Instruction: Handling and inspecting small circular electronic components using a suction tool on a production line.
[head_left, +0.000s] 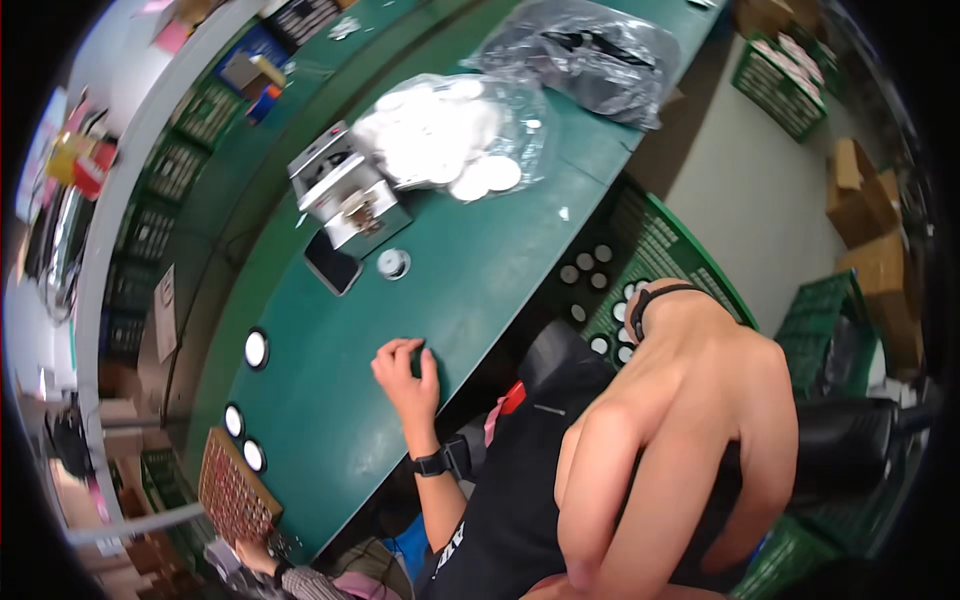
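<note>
My left hand (404, 386), a dark watch on its wrist, rests over the green worktable (480, 265) near its edge, thumb apart from bent fingers, holding nothing. My right hand (690, 420), a black band at its wrist, looms large and close, its fingers bent downward. One fingertip meets skin at the lower edge; whatever the fingers hold is hidden. Closest ahead of the left hand are a small round silver-and-white part (393, 264) and a dark phone (332, 263). Beside them stands a grey metal press-like device (352, 205).
A clear bag of white discs (430, 130) and a grey plastic bag (585, 60) lie farther back. Black-rimmed white discs (256, 349) line the far left. Another person's hand (257, 556) touches a brown tray (232, 485). A green crate (690, 240) holds round parts beside the table.
</note>
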